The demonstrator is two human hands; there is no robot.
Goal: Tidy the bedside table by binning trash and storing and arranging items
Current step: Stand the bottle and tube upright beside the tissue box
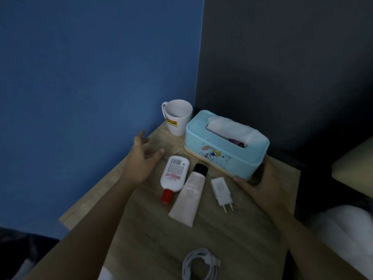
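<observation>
Blue and dark walls meet behind one pale wooden bedside tabletop (232, 235). At its far corner stand one white mug (177, 117) and one light-blue plastic tissue box (226, 146), whose near right end the right hand (260, 183) grips. One white red-capped bottle (174, 176), one black-capped tube (189, 196) and one white charger plug (221, 190) lie mid-table; one coiled white cable (199, 263) lies at the near edge. The left hand (141, 158) hovers with fingers spread, holding nothing.

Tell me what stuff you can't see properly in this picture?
Head view:
- Right hand: its fingers go behind the blue tissue box, so its grip is hidden.
- Mug: its logo is partly turned away.
- White bottle: label print too small and blurred.
- Coiled cable: cut off by the bottom edge.
- Purple thing inside the box: mostly covered by tissue.
</observation>
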